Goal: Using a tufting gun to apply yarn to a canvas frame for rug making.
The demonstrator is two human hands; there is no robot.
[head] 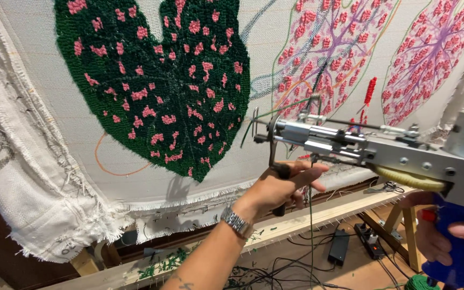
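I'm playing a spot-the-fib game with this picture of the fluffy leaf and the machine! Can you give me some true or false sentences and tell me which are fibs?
1. The big tufted leaf is dark green with pink spots. True.
2. The left hand grips the front handle of the tufting gun. True.
3. The right hand holds a red grip. False: the grip is blue.
4. The left wrist is bare. False: it wears a metal watch.
5. Cables lie on the floor below. True.
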